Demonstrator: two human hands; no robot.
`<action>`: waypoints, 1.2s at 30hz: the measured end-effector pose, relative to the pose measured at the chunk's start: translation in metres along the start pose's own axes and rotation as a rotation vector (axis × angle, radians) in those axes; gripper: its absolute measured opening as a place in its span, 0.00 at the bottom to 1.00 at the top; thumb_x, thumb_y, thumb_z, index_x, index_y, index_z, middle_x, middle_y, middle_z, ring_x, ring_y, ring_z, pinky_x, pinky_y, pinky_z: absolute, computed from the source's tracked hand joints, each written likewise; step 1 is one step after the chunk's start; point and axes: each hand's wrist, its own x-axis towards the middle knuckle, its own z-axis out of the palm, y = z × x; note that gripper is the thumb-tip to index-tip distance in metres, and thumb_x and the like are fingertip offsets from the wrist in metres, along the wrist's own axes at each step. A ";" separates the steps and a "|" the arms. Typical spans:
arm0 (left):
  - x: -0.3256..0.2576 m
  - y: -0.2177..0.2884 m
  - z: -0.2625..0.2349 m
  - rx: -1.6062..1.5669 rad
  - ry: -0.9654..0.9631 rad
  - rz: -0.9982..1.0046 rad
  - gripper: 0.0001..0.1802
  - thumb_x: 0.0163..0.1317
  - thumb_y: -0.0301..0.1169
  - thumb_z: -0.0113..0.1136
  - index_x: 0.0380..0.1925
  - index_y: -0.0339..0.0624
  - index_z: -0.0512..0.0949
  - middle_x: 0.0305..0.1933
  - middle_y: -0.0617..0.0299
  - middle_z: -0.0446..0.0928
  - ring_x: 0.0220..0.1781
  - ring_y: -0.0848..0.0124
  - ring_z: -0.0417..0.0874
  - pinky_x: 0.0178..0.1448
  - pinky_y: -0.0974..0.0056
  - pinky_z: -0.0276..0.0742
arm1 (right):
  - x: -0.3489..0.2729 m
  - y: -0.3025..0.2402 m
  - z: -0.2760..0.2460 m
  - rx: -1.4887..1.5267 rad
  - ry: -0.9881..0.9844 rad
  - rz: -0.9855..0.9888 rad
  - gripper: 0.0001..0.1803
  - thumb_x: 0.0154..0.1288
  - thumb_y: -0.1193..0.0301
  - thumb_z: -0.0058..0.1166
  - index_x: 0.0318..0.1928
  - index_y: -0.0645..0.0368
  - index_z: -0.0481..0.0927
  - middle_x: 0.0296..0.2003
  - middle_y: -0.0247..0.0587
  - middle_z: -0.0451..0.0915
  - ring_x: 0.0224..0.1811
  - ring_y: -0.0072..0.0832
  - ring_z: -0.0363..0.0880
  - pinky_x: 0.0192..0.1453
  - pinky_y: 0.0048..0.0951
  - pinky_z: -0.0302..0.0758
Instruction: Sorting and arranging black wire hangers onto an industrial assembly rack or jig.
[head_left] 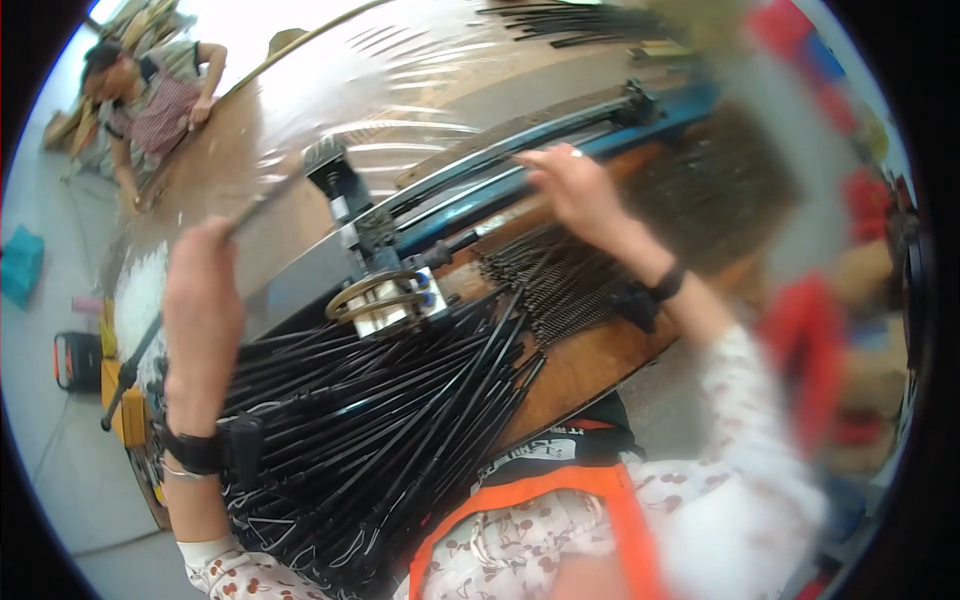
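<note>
My left hand [203, 310] is closed round a long, thin black rod [143, 350] with a thicker fitting near its lower end. The rod runs slantwise past my wrist, and its upper part is blurred toward the machine. Over the blue rail [470, 208] of a bench machine is my right hand [585, 200], its fingers stretched out and nothing visible in them. Between the hands stands the machine's metal head [375, 235], with coiled tan tubing [378, 290] and a metal block. A large heap of black rods [370, 410] lies below it, close to my body.
Beside the heap, thin dark spiral-patterned rods [570, 280] lie on the wooden bench [600, 350]. More black rods [570, 22] rest at the far side. Across the plastic-covered table a person [150, 105] works. A black box [78, 362] sits on the floor at left.
</note>
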 end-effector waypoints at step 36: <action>-0.082 -0.062 0.010 -0.103 -0.312 -0.257 0.12 0.64 0.26 0.58 0.47 0.43 0.81 0.34 0.51 0.79 0.39 0.51 0.83 0.41 0.52 0.79 | 0.059 0.083 -0.017 -0.521 -0.109 -0.384 0.03 0.58 0.73 0.56 0.28 0.52 0.81 0.24 0.39 0.77 0.35 0.40 0.76 0.43 0.45 0.71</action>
